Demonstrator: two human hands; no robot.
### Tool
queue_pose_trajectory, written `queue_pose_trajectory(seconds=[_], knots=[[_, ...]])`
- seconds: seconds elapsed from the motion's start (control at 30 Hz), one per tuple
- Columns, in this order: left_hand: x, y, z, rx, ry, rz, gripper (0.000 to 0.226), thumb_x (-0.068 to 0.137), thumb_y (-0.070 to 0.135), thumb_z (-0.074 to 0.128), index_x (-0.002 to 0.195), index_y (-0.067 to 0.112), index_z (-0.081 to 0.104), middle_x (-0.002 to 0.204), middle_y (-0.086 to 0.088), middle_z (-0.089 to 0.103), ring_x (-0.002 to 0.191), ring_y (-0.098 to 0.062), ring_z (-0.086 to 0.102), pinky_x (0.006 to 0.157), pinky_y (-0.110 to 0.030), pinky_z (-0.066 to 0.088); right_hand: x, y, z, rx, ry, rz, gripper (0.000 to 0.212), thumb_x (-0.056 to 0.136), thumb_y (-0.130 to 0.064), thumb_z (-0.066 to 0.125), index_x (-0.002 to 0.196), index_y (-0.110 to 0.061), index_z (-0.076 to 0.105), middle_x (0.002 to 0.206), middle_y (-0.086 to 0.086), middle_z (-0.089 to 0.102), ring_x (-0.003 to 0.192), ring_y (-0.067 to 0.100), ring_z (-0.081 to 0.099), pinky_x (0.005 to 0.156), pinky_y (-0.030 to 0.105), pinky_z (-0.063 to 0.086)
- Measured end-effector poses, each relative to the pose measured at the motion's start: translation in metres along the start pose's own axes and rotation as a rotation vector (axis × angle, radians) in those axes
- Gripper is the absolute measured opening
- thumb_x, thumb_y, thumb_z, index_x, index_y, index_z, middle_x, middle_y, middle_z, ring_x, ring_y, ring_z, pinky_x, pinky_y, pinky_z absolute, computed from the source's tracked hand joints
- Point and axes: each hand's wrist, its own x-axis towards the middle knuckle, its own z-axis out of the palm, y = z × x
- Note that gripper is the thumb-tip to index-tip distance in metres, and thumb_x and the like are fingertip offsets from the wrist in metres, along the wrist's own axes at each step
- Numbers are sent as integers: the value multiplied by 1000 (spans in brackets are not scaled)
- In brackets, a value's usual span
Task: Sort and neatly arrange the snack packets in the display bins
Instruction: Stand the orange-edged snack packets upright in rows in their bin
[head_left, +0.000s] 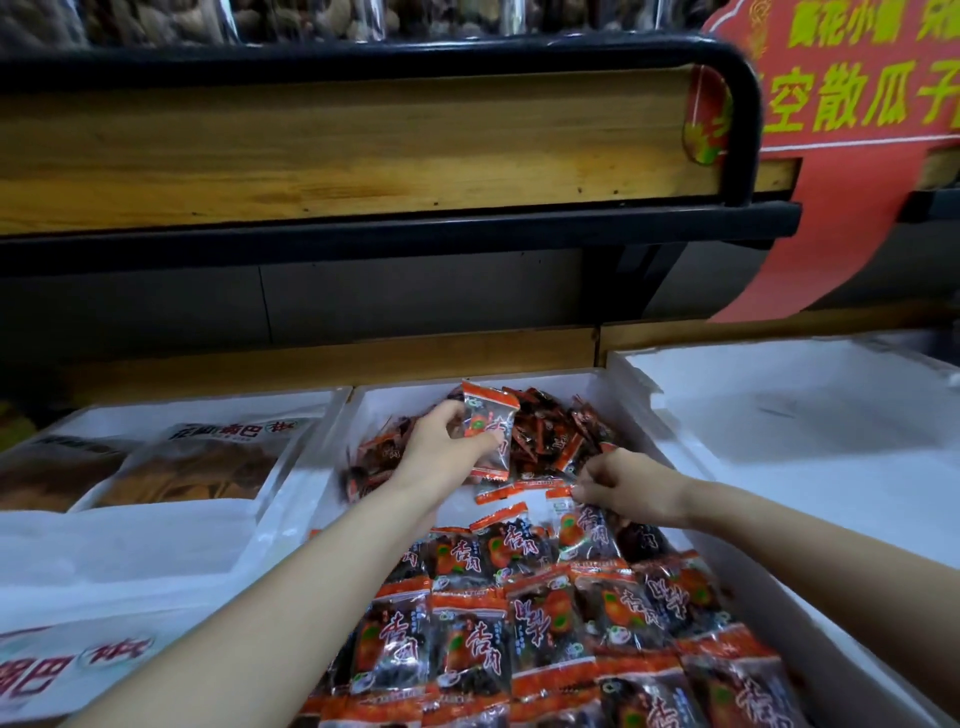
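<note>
Head view showed a shop display: a brown wooden shelf panel (337, 150) with black trim above white foam display bins (405, 402). The left hand (441, 447) had its fingers clamped on one orange-and-black plastic snack packet (491, 436), upright, long axis vertical, over the middle bin's far heap (561, 431). The right hand (623, 480) had its fingers pinched on the top edge of a second packet (589, 530), long axis running toward the camera.

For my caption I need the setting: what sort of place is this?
Probably a shop's loose-snack counter: white foam display bins hold many small red-and-clear plastic snack packets, and a red paper sign with yellow-green characters hangs at the upper right.
</note>
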Motion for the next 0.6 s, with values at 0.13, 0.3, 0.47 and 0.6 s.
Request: queue_pose_trajectory(seconds=[0.13, 0.3, 0.47, 0.6], knots=[[-6, 2, 9, -11, -64, 6, 17, 91, 23, 65, 107, 19, 60, 110, -4, 66, 102, -20, 63, 87, -30, 49, 3, 1, 8, -93, 15, -15, 17, 96, -28, 53, 86, -15, 56, 74, -13, 52, 68, 1, 49, 56, 12, 35], [-15, 1, 19, -22, -122, -18, 8, 93, 22, 62, 101, 24, 62, 108, -1, 67, 98, -15, 63, 79, -25, 48, 1, 1, 11, -109, 57, 7, 16, 97, -27, 49, 98, -13, 57, 91, 0, 59, 82, 14, 53, 67, 24, 38], [-25, -10, 29, -51, -196, -13, 8, 94, 17, 61, 101, 21, 63, 104, 1, 68, 101, -15, 63, 82, -19, 47, -15, -10, 1, 31, 285, -31, 32, 102, -27, 35, 104, -6, 59, 99, 13, 67, 81, 25, 62, 68, 29, 47], [-33, -16, 39, -81, -216, 38, 23, 90, 14, 65, 112, 15, 57, 100, 0, 68, 91, -7, 63, 75, -10, 47, -37, -32, -11, 412, 296, -111, 33, 98, -38, 43, 93, -13, 63, 79, 2, 65, 64, 8, 58, 60, 16, 48]])
